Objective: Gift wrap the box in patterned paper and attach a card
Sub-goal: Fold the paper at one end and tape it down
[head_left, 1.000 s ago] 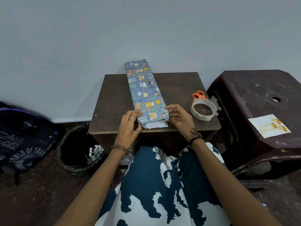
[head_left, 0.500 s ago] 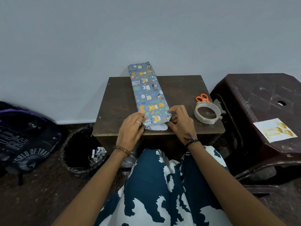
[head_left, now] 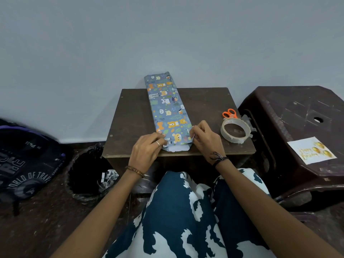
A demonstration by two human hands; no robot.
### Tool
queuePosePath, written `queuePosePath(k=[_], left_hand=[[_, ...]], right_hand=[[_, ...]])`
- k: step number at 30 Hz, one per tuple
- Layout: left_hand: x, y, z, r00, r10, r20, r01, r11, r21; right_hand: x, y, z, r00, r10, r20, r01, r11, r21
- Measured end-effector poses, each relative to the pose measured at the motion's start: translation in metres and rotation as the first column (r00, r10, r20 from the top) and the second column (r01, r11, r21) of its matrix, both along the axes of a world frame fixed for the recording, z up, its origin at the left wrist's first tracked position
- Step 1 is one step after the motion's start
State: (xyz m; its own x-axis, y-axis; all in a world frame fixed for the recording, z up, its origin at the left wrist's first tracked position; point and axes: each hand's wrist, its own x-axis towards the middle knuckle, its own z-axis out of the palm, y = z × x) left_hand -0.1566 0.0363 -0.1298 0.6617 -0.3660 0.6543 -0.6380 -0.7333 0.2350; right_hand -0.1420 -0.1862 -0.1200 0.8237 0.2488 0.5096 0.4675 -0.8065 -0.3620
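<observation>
The long wrapped box (head_left: 167, 110) lies lengthwise on the small brown table (head_left: 130, 118), its far end sticking out past the table's back edge toward the wall and its near end close to the front edge, where a bit of white shows under the patterned paper. My left hand (head_left: 147, 151) rests on the near left corner of the box, fingers close together and bent down onto the paper. My right hand (head_left: 204, 140) is at the near right corner, thumb and fingertips pinching the paper's edge there. To the right of the box, on the same table, sit the tape roll (head_left: 235, 131) and, just behind it, orange-handled scissors (head_left: 229, 114). The birthday card (head_left: 311, 150) lies well to the right of the box on a dark plastic stool (head_left: 297, 112).
</observation>
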Motion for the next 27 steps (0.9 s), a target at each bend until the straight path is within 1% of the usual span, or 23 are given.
queuePosePath(k=[4, 9, 12, 15, 18, 24, 25, 27], left_hand=[[0.002, 0.004, 0.001, 0.997, -0.057, 0.042, 0.054, 0.996, 0.077], [0.003, 0.006, 0.001, 0.999, -0.039, 0.026, 0.033, 0.981, 0.189], [0.004, 0.008, 0.002, 0.999, -0.040, 0.013, 0.036, 0.975, 0.220], [0.005, 0.013, 0.003, 0.997, -0.075, -0.002, 0.074, 0.970, 0.232], [0.003, 0.016, 0.005, 0.993, -0.109, -0.034, 0.113, 0.972, 0.205], [0.000, 0.008, 0.005, 0.995, -0.061, -0.085, 0.066, 0.996, 0.059], [0.001, 0.008, 0.004, 0.993, -0.061, -0.096, 0.066, 0.997, 0.045], [0.001, 0.009, 0.003, 0.991, -0.070, -0.116, 0.075, 0.997, 0.031]], right_hand=[[0.000, -0.001, 0.001, 0.999, 0.030, -0.011, -0.030, 0.999, 0.043], [-0.001, -0.008, 0.002, 0.991, 0.110, -0.075, -0.103, 0.991, 0.091], [-0.001, -0.016, 0.002, 0.983, 0.147, -0.111, -0.139, 0.987, 0.076], [-0.006, -0.021, 0.002, 0.973, 0.188, -0.134, -0.178, 0.981, 0.083], [-0.011, -0.020, 0.006, 0.973, 0.171, -0.155, -0.153, 0.981, 0.123], [-0.009, -0.014, 0.005, 0.988, 0.123, -0.096, -0.114, 0.989, 0.090], [-0.008, -0.013, 0.005, 0.987, 0.117, -0.109, -0.105, 0.989, 0.107], [-0.006, -0.013, 0.006, 0.979, 0.092, -0.181, -0.057, 0.980, 0.188]])
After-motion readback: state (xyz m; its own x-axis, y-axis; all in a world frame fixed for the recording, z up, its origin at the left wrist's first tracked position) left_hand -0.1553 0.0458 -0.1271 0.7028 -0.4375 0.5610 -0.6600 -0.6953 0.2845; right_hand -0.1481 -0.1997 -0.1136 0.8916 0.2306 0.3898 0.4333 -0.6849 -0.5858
